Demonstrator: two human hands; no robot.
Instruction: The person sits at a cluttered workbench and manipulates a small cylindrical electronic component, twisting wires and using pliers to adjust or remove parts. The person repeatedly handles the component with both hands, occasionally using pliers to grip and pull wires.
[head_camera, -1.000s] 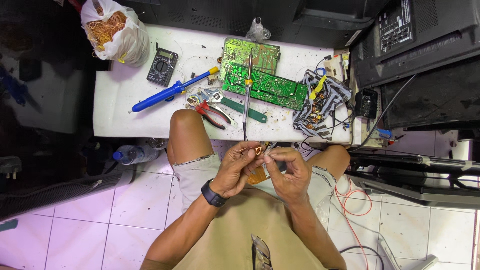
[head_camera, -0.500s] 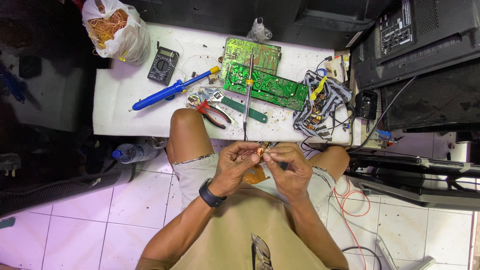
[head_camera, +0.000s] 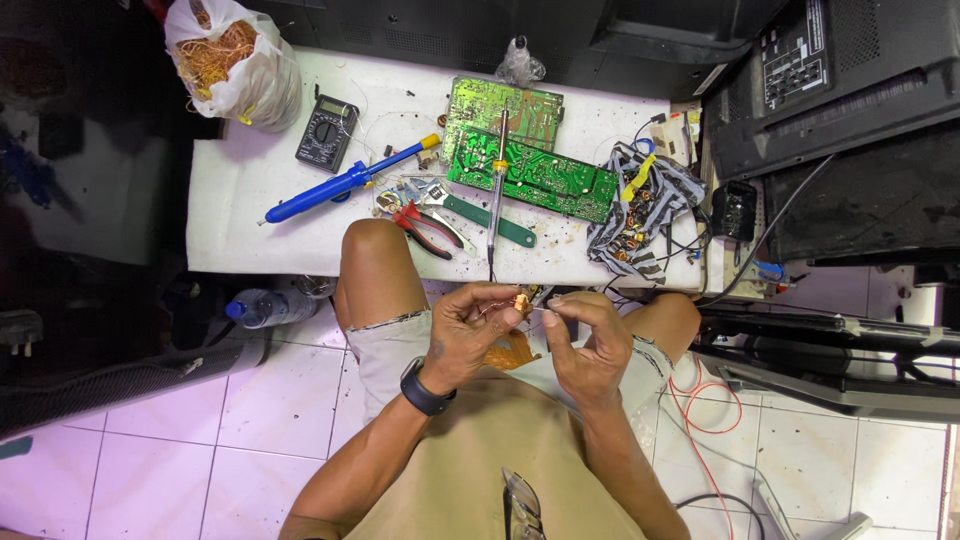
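Note:
Over my lap, my left hand (head_camera: 470, 335), with a black watch on its wrist, pinches a small copper-wound coil (head_camera: 520, 301) between its fingertips. My right hand (head_camera: 585, 340) is close beside it, its fingers pinched on a thin wire (head_camera: 540, 308) that leads from the coil. An orange piece (head_camera: 510, 350) lies on my lap under the hands. On the white table ahead lie two green circuit boards (head_camera: 530, 175), with a soldering iron (head_camera: 495, 190) resting across them.
The white table (head_camera: 250, 240) holds a blue desoldering pump (head_camera: 340, 185), a black multimeter (head_camera: 327, 132), red-handled pliers (head_camera: 425, 228), a green-handled wrench (head_camera: 480, 215), a striped cloth with parts (head_camera: 640, 215) and a bag of copper wire (head_camera: 235, 60). A plastic bottle (head_camera: 262, 307) lies on the floor at left.
Both hands stay together over my lap. The fingers have shifted slightly on the coil and wire, and the hands sit a little higher.

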